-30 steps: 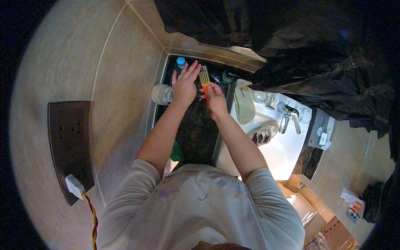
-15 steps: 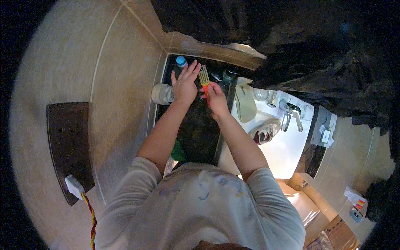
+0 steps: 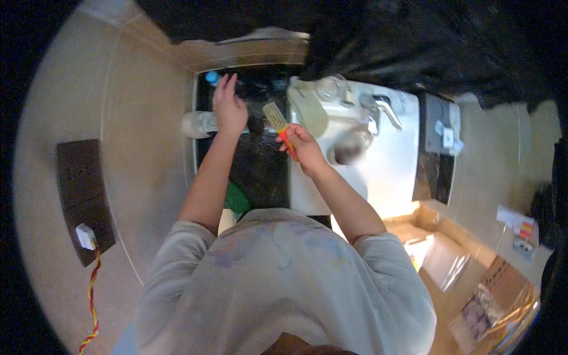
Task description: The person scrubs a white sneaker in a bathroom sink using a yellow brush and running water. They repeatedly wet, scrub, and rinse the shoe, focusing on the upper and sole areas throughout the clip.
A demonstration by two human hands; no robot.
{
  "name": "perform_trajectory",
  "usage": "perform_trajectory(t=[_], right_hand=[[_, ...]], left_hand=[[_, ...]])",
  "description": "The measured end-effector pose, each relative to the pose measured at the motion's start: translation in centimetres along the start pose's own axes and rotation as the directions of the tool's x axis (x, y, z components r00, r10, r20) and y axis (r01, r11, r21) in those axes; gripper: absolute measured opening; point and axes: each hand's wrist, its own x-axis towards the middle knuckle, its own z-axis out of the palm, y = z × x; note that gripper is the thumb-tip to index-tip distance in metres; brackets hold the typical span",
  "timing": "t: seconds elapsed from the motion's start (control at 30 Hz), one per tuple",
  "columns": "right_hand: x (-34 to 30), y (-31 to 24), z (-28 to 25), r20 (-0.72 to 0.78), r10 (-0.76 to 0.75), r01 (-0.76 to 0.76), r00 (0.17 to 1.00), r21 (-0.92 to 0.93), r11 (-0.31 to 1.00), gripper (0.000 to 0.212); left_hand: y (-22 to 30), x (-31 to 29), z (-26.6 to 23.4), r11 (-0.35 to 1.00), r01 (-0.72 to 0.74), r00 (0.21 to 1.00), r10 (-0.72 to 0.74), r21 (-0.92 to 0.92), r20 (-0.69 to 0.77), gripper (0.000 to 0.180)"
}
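Observation:
My right hand [image 3: 303,147] is closed around the orange handle of a small brush [image 3: 276,117] with a yellowish bristled head. The brush points up and left over the dark counter [image 3: 257,171], near the white sink's left edge. My left hand [image 3: 231,112] is raised apart from it with fingers stretched out, holding nothing that I can see. Beside the left hand are a blue-capped bottle [image 3: 212,77] and a clear jar [image 3: 200,124]. In the sink [image 3: 390,171] lies a blurred whitish item [image 3: 353,145] with a dark inside.
A pale green, sole-shaped piece [image 3: 310,112] leans at the sink's left side. Behind the basin stands a chrome faucet [image 3: 386,112]. Black sheeting [image 3: 414,41] hangs at the back. A plug [image 3: 86,236] with a twisted cord sits in the left wall socket.
The whole view has shifted toward the right. My hands have drawn apart, and the brush has swung away from the left hand, tilting left toward the counter's right side.

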Motion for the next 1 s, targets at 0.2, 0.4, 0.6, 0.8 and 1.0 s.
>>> perform_trajectory(t=[0.2,0.4,0.6,0.8,1.0], right_hand=[[-10.3,2.0,-8.5,-0.232,0.17,-0.131,0.958,0.175,0.976,0.025],[-15.1,3.8,-17.9,-0.455,0.055,0.065,0.889,0.245,0.967,0.022],[-15.5,4.0,-23.8,-0.557,0.098,0.046,0.825,0.239,0.97,0.024],[-13.7,2.5,-26.1,-0.405,0.117,-0.058,0.907,0.155,0.986,0.033],[-8.4,3.7,-24.8,-0.462,-0.028,0.04,0.887,0.016,0.999,0.052]], left_hand=[[9.6,-10.6,4.2,0.767,0.378,0.885,-0.135,-0.518,0.447,0.027],[20.2,-16.4,8.3,0.628,0.59,0.628,0.04,-0.508,0.778,0.031],[25.6,-15.3,13.4,0.302,0.931,0.297,-0.298,-0.205,0.907,0.047],[25.5,-18.4,17.0,0.057,0.889,0.416,-0.516,-0.455,0.749,0.036],[25.6,-17.8,16.1,-0.035,0.901,0.342,-0.557,-0.433,0.757,0.019]])
